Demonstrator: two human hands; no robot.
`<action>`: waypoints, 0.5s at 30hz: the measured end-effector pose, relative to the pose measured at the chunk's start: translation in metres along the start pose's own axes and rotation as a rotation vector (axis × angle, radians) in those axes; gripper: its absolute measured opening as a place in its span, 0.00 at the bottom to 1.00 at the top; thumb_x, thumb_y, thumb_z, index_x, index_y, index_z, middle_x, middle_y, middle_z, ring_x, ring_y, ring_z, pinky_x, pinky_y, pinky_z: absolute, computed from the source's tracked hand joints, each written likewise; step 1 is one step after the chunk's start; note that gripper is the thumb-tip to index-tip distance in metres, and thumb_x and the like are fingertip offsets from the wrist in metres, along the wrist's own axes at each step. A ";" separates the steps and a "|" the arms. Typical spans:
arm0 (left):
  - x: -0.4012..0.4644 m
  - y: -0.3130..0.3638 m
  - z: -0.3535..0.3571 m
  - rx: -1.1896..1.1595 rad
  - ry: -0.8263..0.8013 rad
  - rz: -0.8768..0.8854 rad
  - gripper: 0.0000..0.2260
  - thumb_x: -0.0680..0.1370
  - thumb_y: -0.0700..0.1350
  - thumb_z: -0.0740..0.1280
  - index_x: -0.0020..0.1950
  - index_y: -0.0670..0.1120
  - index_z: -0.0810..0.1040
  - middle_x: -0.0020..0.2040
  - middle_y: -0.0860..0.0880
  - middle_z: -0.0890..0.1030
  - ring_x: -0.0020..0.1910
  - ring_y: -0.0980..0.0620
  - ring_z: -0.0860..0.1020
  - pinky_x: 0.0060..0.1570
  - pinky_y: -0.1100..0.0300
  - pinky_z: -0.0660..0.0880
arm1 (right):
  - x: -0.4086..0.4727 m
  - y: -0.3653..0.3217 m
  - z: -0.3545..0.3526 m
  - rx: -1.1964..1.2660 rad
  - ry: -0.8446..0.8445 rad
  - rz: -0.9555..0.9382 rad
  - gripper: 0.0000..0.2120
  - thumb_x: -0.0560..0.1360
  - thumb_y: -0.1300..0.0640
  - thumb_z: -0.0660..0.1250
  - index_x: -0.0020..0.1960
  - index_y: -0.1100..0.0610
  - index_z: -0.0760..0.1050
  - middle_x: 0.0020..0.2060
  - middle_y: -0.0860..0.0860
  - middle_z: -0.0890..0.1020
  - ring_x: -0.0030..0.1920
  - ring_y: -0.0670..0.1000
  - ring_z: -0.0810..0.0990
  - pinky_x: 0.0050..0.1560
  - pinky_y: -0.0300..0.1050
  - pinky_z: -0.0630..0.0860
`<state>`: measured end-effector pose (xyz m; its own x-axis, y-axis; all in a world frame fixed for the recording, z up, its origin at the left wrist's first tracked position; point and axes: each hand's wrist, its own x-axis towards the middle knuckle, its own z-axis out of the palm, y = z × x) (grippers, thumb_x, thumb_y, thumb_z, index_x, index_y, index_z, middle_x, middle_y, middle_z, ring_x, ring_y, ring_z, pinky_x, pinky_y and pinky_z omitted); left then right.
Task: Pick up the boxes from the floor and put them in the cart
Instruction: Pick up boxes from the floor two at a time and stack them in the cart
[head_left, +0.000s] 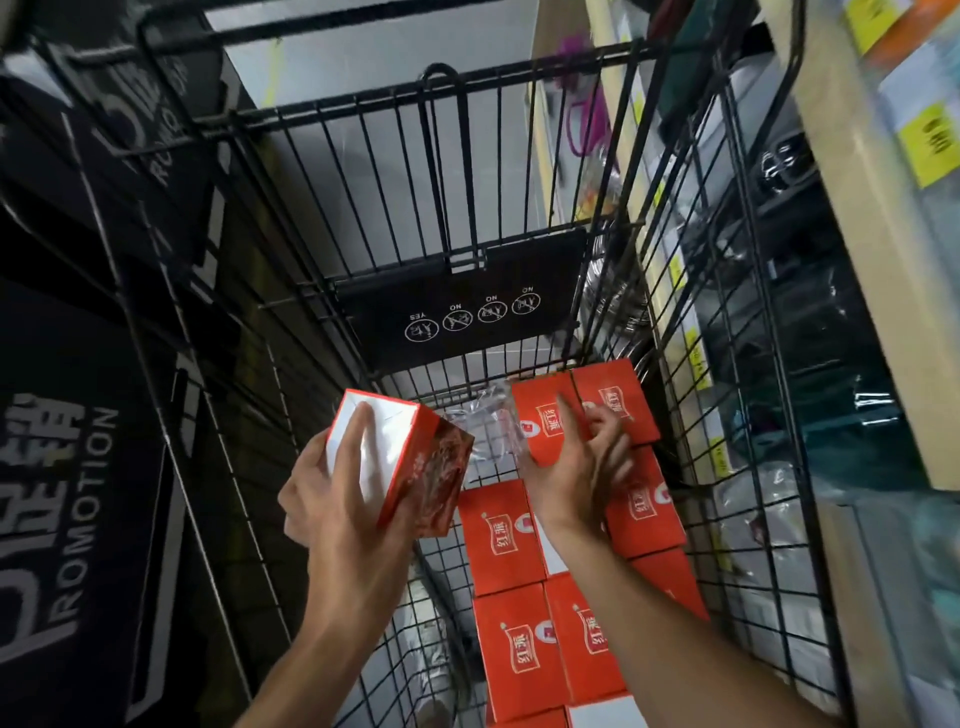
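Note:
A black wire cart fills the view from above. Several red boxes with white labels lie flat in rows on its floor, along the right side. My left hand grips another red and white box, tilted, above the left half of the cart. My right hand hovers over the far boxes with fingers spread and relaxed, its fingertips at the red box near the far wall. A piece of clear plastic film lies between the held box and those far boxes.
A black child-seat flap with white warning icons hangs on the cart's far wall. Dark promotion cartons stand to the left. Store shelves with yellow price tags run close along the right.

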<state>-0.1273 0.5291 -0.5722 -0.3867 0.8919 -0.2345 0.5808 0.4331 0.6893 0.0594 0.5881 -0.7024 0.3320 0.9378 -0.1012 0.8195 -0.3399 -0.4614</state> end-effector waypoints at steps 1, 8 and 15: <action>0.000 -0.001 0.000 0.003 -0.004 0.005 0.34 0.75 0.51 0.73 0.78 0.61 0.62 0.74 0.49 0.59 0.72 0.50 0.54 0.67 0.46 0.56 | -0.002 0.001 0.002 -0.027 -0.011 -0.021 0.41 0.61 0.45 0.82 0.72 0.43 0.72 0.68 0.51 0.69 0.67 0.55 0.65 0.64 0.50 0.59; 0.018 -0.008 0.014 -0.078 0.013 -0.173 0.37 0.73 0.52 0.76 0.76 0.66 0.60 0.73 0.51 0.60 0.71 0.51 0.55 0.71 0.35 0.60 | -0.002 0.018 -0.022 0.028 -0.151 -0.151 0.36 0.72 0.30 0.65 0.75 0.47 0.69 0.69 0.52 0.68 0.69 0.54 0.63 0.67 0.60 0.69; 0.062 0.017 0.047 -0.126 0.064 -0.307 0.38 0.72 0.45 0.76 0.77 0.62 0.62 0.72 0.46 0.62 0.72 0.46 0.56 0.72 0.38 0.61 | -0.004 0.019 -0.078 0.215 -0.060 -0.235 0.32 0.75 0.38 0.62 0.76 0.50 0.68 0.69 0.50 0.69 0.70 0.52 0.63 0.67 0.48 0.63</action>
<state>-0.1080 0.5975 -0.6074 -0.5760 0.7108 -0.4036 0.3388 0.6570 0.6735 0.1100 0.5729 -0.6422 0.1116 0.9936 -0.0186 0.7506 -0.0965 -0.6537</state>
